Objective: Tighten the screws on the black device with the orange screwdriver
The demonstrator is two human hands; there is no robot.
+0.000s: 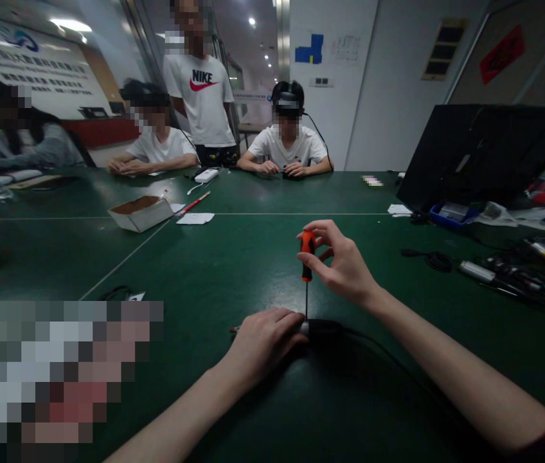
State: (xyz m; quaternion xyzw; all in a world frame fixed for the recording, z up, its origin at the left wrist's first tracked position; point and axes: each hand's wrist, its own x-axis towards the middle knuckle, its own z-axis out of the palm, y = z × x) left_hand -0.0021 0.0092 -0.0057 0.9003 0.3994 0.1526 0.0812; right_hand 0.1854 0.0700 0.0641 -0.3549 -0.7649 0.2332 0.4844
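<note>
My right hand pinches the orange-and-black handle of a screwdriver from the right, thumb and fingers around its upper part. The screwdriver stands upright, its thin shaft pointing down. Its tip meets a corded tool with a black body and a silver barrel, which lies sideways on the green table. My left hand is closed over the silver part and holds it against the tabletop. A small end of the tool sticks out left of that hand. The exact contact point of the tip is too small to make out.
A black cord runs right from the tool. Rightward lie tangled cables and silver-barrelled tools, a blue tray and a monitor. Ahead are a white box, a red pencil and paper. Several people are across the table.
</note>
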